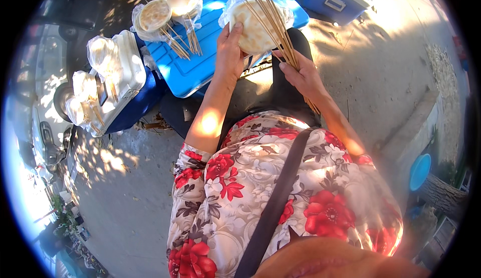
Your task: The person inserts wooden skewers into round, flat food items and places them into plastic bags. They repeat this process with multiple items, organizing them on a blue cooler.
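My left hand grips the near left edge of a pale round flatbread, thumb on top. A clear plastic bag lies around the bread's far side. My right hand is closed around a bundle of long thin wooden sticks. These slant up across the bread's right part, and their lower ends stick out below my hand. Whether any stick pierces the bread I cannot tell. Bread and sticks are held over the near edge of a blue lid.
On the lid's left lie two bagged flatbreads with a bunch of sticks under each. Further left, a white-topped cooler carries more bagged bundles. A blue cooler stands far right; a blue basin is right.
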`<control>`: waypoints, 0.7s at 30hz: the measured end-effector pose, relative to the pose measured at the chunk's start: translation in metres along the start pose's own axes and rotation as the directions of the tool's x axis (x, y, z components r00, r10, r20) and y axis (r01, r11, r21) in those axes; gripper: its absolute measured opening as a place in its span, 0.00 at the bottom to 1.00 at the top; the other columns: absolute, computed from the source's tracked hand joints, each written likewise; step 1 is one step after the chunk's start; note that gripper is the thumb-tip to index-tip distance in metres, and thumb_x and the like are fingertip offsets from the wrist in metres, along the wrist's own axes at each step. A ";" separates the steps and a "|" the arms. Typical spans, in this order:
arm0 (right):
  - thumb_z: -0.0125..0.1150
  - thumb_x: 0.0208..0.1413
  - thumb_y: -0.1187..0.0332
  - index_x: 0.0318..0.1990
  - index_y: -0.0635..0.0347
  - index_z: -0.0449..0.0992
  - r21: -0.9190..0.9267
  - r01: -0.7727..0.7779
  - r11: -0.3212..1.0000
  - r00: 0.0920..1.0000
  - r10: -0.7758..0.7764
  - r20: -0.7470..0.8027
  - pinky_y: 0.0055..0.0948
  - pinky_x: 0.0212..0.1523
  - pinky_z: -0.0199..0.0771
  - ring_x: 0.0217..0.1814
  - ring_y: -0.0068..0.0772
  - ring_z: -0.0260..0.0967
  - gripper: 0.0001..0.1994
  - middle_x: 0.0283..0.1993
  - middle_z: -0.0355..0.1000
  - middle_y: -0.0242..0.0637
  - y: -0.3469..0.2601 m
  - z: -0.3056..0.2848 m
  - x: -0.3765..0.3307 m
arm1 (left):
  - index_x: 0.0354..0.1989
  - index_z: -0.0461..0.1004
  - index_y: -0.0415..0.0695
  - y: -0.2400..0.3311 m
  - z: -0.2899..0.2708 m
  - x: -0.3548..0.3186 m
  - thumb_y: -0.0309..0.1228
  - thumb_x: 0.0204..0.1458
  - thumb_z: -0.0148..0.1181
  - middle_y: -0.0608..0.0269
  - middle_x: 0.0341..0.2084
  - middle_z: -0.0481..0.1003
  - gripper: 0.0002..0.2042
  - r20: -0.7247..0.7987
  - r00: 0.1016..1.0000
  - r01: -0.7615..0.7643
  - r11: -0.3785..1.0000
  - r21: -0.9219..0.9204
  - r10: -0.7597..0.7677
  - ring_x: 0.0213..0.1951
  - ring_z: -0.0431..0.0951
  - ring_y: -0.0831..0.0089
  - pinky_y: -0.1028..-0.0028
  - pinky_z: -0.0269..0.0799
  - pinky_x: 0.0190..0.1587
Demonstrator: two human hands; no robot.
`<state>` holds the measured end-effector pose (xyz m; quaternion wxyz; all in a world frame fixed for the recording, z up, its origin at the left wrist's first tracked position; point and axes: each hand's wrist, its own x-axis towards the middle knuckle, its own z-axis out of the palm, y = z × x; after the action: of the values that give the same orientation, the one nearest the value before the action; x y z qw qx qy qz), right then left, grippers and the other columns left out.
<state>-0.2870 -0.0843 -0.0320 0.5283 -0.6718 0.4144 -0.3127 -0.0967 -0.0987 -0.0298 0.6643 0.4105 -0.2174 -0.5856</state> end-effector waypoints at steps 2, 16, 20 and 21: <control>0.53 0.56 0.71 0.49 0.62 0.71 0.026 -0.012 1.000 1.000 0.012 0.000 0.21 0.27 0.59 0.26 0.16 0.55 0.14 0.23 0.60 0.26 0.003 0.003 0.004 | 0.56 0.61 0.39 -0.003 -0.002 -0.001 0.35 0.56 0.52 0.58 0.47 0.70 0.21 0.018 1.000 -0.001 1.000 -0.017 0.001 0.46 0.74 0.66 0.66 0.73 0.45; 0.49 0.59 0.69 0.44 0.62 0.71 0.056 -0.139 0.989 0.987 0.134 0.093 0.20 0.19 0.57 0.18 0.13 0.55 0.10 0.18 0.60 0.25 -0.016 0.004 0.004 | 0.58 0.59 0.39 0.015 -0.029 0.014 0.34 0.54 0.53 0.54 0.50 0.67 0.24 0.010 1.000 -0.009 0.999 -0.038 0.009 0.50 0.71 0.61 0.62 0.72 0.47; 0.45 0.60 0.71 0.49 0.61 0.70 -0.006 -0.190 0.982 0.970 0.189 0.152 0.17 0.17 0.54 0.16 0.12 0.54 0.12 0.15 0.58 0.23 -0.020 -0.013 -0.024 | 0.59 0.57 0.37 0.033 -0.041 0.018 0.33 0.53 0.54 0.51 0.52 0.66 0.26 0.020 0.995 -0.101 0.995 0.023 0.100 0.52 0.69 0.59 0.61 0.71 0.49; 0.45 0.60 0.71 0.51 0.61 0.69 -0.001 -0.187 0.982 0.970 0.185 0.160 0.16 0.16 0.52 0.14 0.12 0.53 0.13 0.14 0.57 0.22 -0.023 -0.014 -0.029 | 0.58 0.57 0.35 0.033 -0.047 0.024 0.30 0.52 0.55 0.51 0.52 0.65 0.26 0.010 0.992 -0.127 0.992 0.007 0.127 0.53 0.68 0.59 0.60 0.70 0.51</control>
<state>-0.3072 -0.0623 -0.0060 0.5914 -0.6490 0.4299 -0.2103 -0.0355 -0.1082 -0.0349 0.6977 0.3957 -0.2485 -0.5431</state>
